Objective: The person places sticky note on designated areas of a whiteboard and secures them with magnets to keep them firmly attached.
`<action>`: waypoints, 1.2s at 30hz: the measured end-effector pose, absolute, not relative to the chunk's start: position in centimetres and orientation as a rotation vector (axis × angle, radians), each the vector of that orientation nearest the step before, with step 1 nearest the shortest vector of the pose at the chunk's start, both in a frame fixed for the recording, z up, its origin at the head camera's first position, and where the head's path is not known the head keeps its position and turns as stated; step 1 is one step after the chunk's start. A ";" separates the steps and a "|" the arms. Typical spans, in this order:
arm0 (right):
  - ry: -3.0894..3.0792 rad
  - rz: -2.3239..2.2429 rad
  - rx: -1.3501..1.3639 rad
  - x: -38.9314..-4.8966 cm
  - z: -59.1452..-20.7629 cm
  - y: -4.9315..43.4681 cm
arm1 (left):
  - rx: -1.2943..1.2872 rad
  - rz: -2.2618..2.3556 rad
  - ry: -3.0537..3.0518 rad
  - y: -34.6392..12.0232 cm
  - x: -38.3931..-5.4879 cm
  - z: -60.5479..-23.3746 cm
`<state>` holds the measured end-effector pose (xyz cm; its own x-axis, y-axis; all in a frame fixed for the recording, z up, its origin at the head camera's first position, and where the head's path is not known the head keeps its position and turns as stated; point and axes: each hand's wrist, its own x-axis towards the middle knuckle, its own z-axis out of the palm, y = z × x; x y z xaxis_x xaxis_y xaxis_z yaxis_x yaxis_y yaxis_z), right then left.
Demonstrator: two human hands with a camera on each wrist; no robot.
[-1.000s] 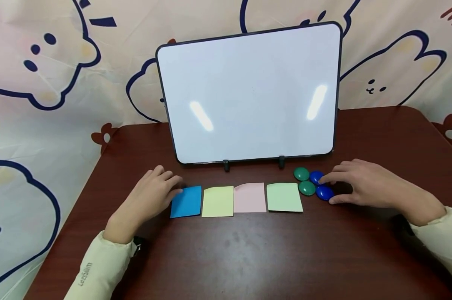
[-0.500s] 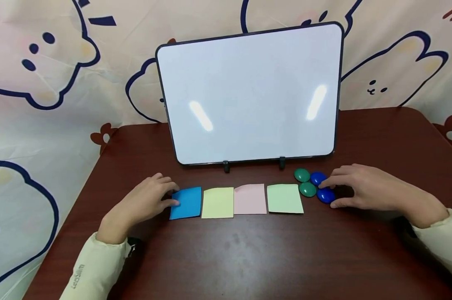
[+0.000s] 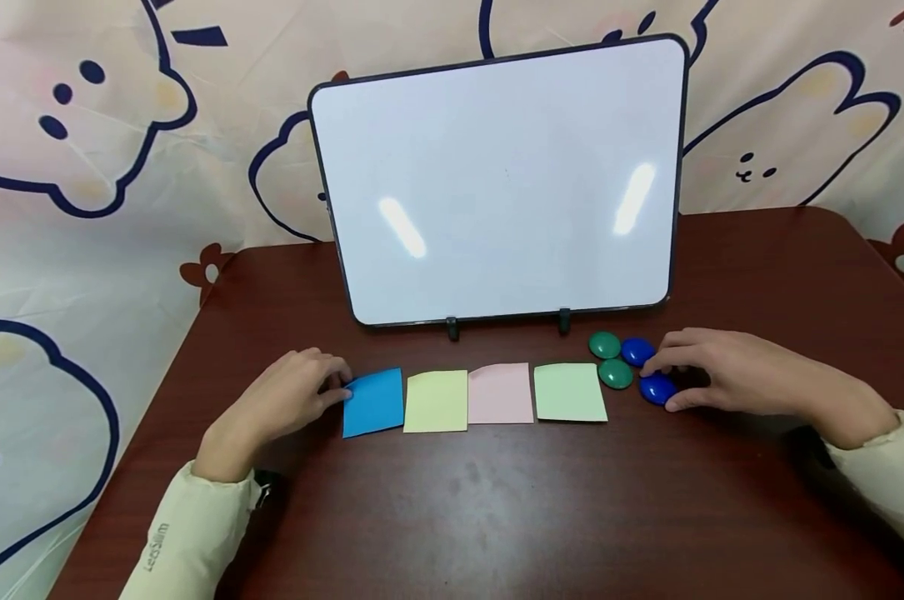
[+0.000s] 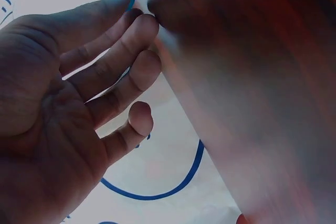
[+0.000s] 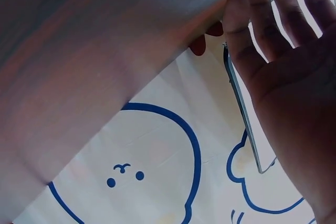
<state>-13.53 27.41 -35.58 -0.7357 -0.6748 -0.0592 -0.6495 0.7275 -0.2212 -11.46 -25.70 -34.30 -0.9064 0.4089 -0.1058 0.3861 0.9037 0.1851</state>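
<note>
You've got the table [image 3: 496, 508] under both hands and the whiteboard [image 3: 504, 183] standing beyond your grips. Right hand [image 3: 744, 371]: thumb and index nearly closed, straddling the near blue disc [image 3: 657, 390] at your fingertips; can't tell how firm. Left hand [image 3: 275, 404]: thumb and index closed on the left edge of the blue note [image 3: 374, 404], other fingers loosely bent. Just right of that note: yellow note [image 3: 435, 402], then pink note [image 3: 500, 393], then green note [image 3: 570, 392]. I'd pinch flat and light, or the blue note may crease or nudge the yellow one. Far blue disc [image 3: 637, 352] sits just past your right fingertips, two green discs [image 3: 615, 374] left of them. Disc looks slick and domed: grip low, across its widest part, index clear of its neighbour.
</note>
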 end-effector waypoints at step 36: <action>2.813 -0.324 -1.092 -13.7 -35.6 27.6 | 0.706 0.260 2.951 -25.4 -11.4 -34.2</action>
